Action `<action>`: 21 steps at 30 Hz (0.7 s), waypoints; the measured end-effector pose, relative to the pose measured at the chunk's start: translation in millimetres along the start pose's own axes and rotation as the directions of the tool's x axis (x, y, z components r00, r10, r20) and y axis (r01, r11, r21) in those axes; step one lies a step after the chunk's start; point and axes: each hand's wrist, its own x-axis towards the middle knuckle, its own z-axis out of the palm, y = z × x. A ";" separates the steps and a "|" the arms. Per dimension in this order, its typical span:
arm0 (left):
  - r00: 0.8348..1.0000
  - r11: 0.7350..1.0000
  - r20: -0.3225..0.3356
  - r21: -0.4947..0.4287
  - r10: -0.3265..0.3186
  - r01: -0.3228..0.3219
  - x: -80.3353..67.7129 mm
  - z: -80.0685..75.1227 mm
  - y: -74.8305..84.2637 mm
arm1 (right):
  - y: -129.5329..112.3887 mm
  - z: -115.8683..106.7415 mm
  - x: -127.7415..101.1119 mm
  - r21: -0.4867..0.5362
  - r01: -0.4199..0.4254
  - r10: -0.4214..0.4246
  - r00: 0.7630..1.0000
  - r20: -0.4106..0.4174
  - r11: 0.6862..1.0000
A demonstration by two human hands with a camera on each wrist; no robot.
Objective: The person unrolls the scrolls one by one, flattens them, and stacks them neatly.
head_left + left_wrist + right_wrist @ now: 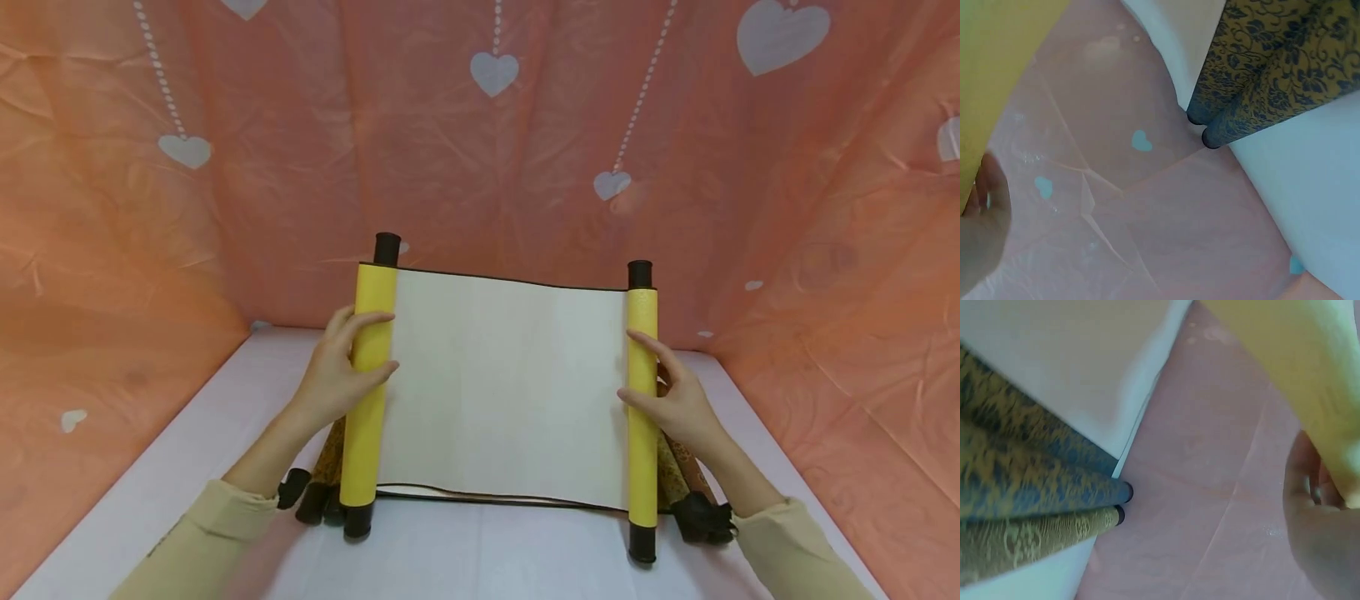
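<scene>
A partly unrolled scroll [510, 383] is held up in the head view, showing a blank pale face between two yellow rolls with black knobs at their ends. Round its left roll [367, 417] my left hand [333, 371] curls, thumb and a finger across the front edge. My right hand [678, 396] grips the right roll [642, 467] the same way. Both rolls stand nearly upright. In the left wrist view part of the left hand [988, 219] shows beside yellow; the right wrist view has the right hand [1316, 531] against its yellow roll.
Behind the held scroll, patterned rolled scrolls lie on the white table [480, 558]: gold-and-dark ones [1285, 81] on the left, blue-gold and tan ones [1041, 487] on the right. Orange-pink sheeting [450, 183] with pale hearts encloses the back and sides.
</scene>
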 end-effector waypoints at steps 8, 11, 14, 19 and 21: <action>1.000 1.000 -0.010 -0.002 0.011 -0.011 -2.9 -6.0 -2.3 | -1.1 -8.5 -1.5 -0.091 0.021 -0.020 1.000 0.020 0.996; 1.000 1.000 0.001 -0.004 0.008 -0.008 -4.3 -10.8 -3.1 | 0.6 -12.5 -3.4 -0.114 0.038 -0.037 0.999 0.015 0.993; 1.000 1.000 0.014 -0.020 -0.003 0.003 -5.8 -15.4 -4.2 | 2.6 -16.1 -5.9 -0.092 0.054 -0.054 0.999 0.004 0.994; 1.000 0.999 0.030 -0.039 0.003 -0.001 -8.6 -21.3 -7.9 | 4.7 -21.9 -8.6 0.008 0.028 -0.028 0.999 0.017 1.000; 0.999 0.999 0.033 -0.035 0.017 -0.016 -9.3 -23.5 -10.5 | 5.0 -24.3 -8.9 0.006 0.017 -0.018 1.000 0.026 1.000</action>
